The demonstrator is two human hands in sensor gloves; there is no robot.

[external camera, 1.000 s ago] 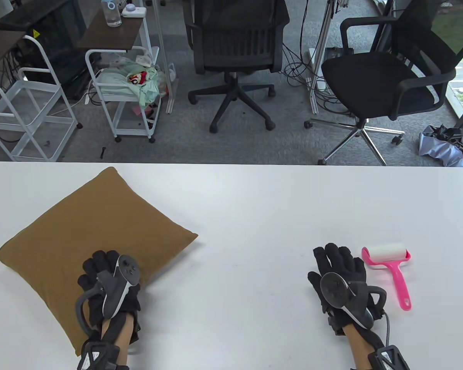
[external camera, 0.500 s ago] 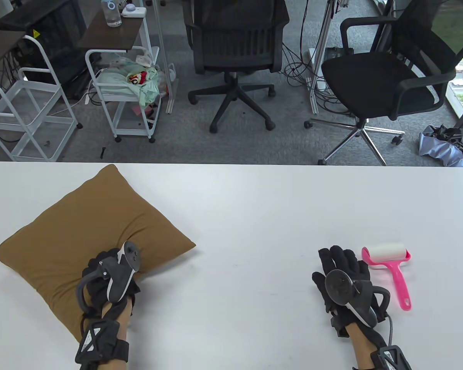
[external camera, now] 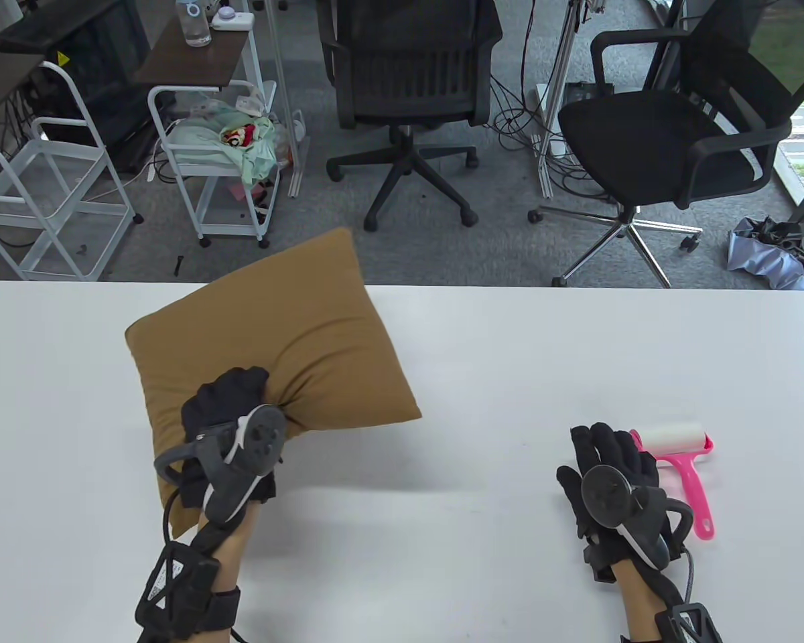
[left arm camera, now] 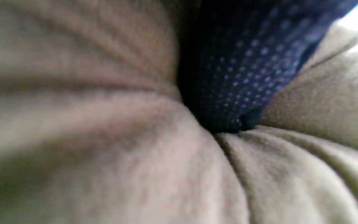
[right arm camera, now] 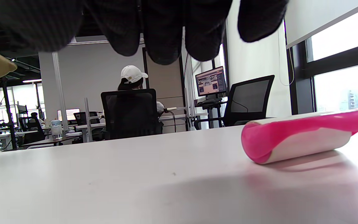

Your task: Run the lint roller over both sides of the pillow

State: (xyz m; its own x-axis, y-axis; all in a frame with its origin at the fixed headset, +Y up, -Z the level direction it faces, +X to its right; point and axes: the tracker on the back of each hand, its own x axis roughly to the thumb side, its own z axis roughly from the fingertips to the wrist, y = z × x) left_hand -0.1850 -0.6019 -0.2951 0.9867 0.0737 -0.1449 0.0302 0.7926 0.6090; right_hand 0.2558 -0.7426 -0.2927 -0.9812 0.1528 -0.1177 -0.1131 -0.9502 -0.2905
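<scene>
The square mustard-brown fabric pillow (external camera: 275, 341) is now up off the white table (external camera: 476, 348), tilted in the left half of the table view with its top corner reaching past the table's far edge; half a second ago it lay flat at the lower left. The left hand (external camera: 224, 418) in its black glove grips it near the lower middle, fingers dug into the stuffing so the cloth puckers into radiating folds. In the left wrist view a dotted-grip gloved finger (left arm camera: 244, 68) is sunk into that soft, fuzzy weave, creases fanning out from it.

The pink plastic lint roller (external camera: 677, 455) with its white sticky-paper drum lies on the table at the lower right of the table view, handle pointing toward the bottom edge, in the same spot as before. The right hand (external camera: 613, 472) lies flat just left of it, fingers spread and holding nothing, and has crept rightward until its fingers overlap the roller's pink end cap in that view; whether they touch it I cannot tell. In the right wrist view the fingertips (right arm camera: 163, 37) hang above the tabletop with the roller at the right.

No writing on pillow or roller is readable.

Beyond the table stand two black mesh office chairs (external camera: 409, 87) on grey carpet and a white wire cart (external camera: 221, 167).
</scene>
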